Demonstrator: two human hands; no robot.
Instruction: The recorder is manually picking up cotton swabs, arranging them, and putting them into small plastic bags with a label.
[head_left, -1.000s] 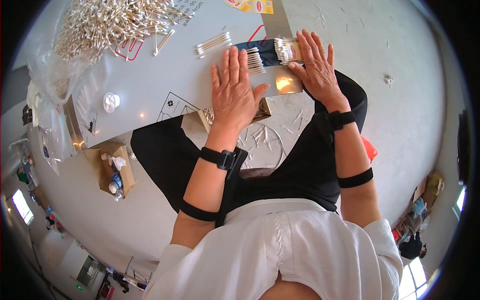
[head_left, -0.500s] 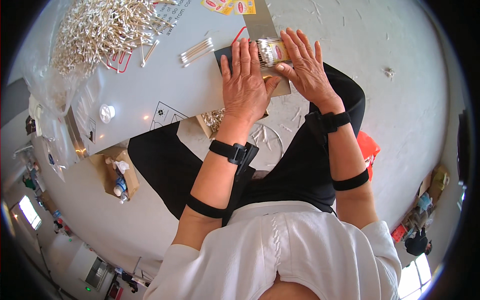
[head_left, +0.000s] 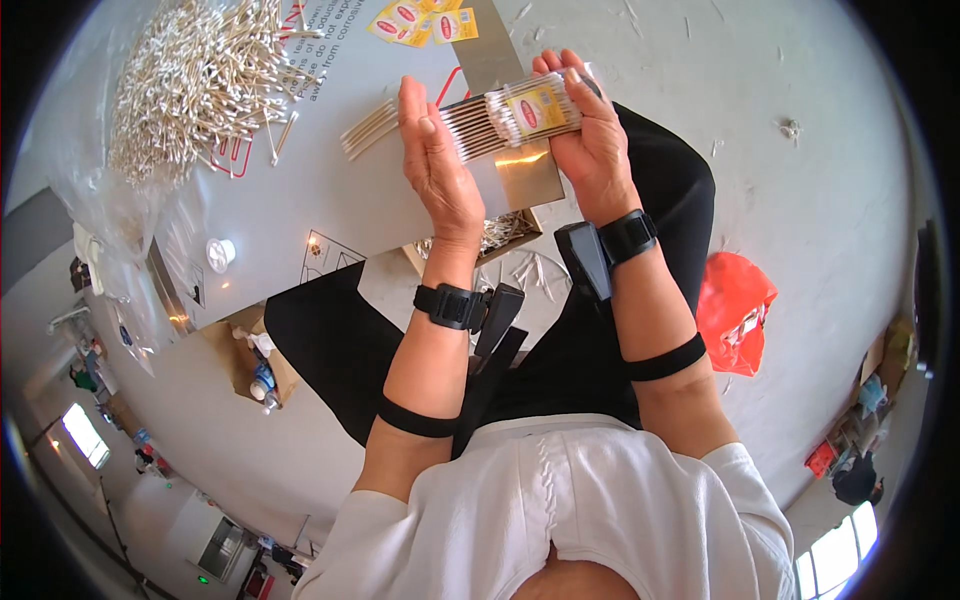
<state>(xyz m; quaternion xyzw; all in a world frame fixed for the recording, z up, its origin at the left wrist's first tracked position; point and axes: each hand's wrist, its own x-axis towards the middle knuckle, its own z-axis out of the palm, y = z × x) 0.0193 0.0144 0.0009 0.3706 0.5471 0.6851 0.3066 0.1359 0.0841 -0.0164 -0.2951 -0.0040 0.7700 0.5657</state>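
Both hands hold a clear packet of cotton swabs [head_left: 510, 118] above the grey table [head_left: 290, 210]: left hand [head_left: 437, 165] flat against its end, right hand [head_left: 590, 140] wrapped around, fingers partly hidden behind the packet.

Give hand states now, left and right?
Left hand: open, flat palm pressed against the stick ends of the cotton swab bundle.
Right hand: closed around the bundle's wrapped end.
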